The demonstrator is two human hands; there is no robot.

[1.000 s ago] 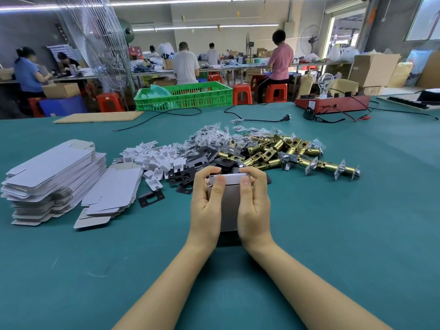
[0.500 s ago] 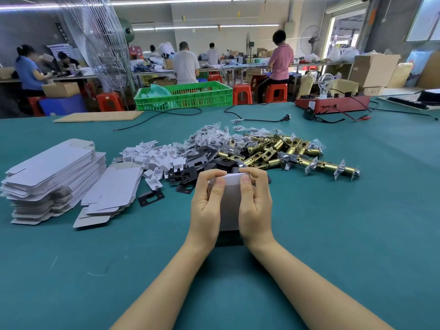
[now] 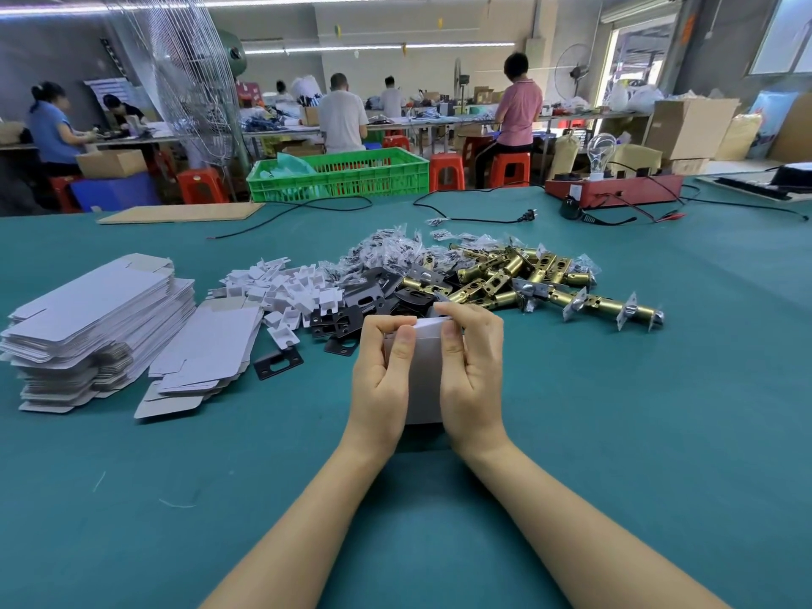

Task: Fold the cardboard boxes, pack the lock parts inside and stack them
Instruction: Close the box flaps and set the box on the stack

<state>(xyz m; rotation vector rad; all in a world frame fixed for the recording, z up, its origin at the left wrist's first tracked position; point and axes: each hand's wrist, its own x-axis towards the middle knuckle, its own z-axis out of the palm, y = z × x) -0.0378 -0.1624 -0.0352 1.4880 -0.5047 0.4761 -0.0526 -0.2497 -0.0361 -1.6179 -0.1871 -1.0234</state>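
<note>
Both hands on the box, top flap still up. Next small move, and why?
Probably press the top flap down and tuck it in with the thumbs. Both the left hand and right hand grip the small white box upright on the green table, thumbs at its upper edge, where the flap looks not fully seated. Whether parts are inside cannot be seen.

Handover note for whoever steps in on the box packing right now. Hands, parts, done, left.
Left hand and right hand both grip one small white box standing upright on the green table, thumbs pressing at its top flap.
Flat box blanks are stacked at left; white plastic inserts, black plates and brass latches are piled behind the box.
Done: one box formed. Whether it is filled cannot be seen.
Left: close it, fold and pack the rest, stack; no finished stack in view.
</note>
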